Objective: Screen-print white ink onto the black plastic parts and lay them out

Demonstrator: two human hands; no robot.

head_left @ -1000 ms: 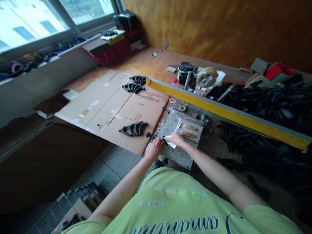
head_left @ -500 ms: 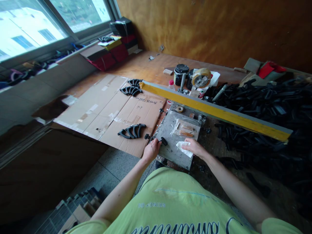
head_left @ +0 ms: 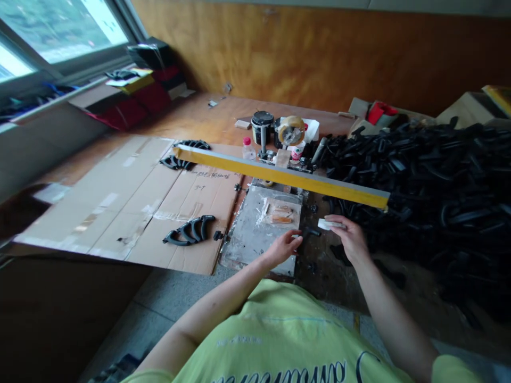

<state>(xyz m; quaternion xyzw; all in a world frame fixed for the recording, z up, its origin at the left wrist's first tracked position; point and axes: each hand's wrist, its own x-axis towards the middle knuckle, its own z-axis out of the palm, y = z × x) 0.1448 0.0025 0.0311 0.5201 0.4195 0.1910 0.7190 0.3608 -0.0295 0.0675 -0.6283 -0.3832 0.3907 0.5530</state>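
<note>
My left hand [head_left: 284,248] is over the right edge of the grey metal plate [head_left: 245,242], its fingers closed on the end of a small black curved part [head_left: 313,232]. The part's far end points right, over the dark bench. My right hand [head_left: 350,239] is raised to the right of the plate and pinches a folded white cloth [head_left: 330,224], apart from the black part. On the plate lies a clear plastic-covered pad [head_left: 278,211] with orange-brown strips on it.
A yellow-and-grey bar [head_left: 279,175] crosses above the plate. Black parts pile up [head_left: 431,186] on the right. Cardboard [head_left: 131,207] at left bears rows of black curved parts [head_left: 190,230]. Behind the bar stand a dark jar [head_left: 262,127], a red-capped bottle [head_left: 248,149] and a tape roll [head_left: 291,131].
My view has turned right. My left hand has moved right across the plate with the black part. My right hand has moved right with the cloth, off the plate.
</note>
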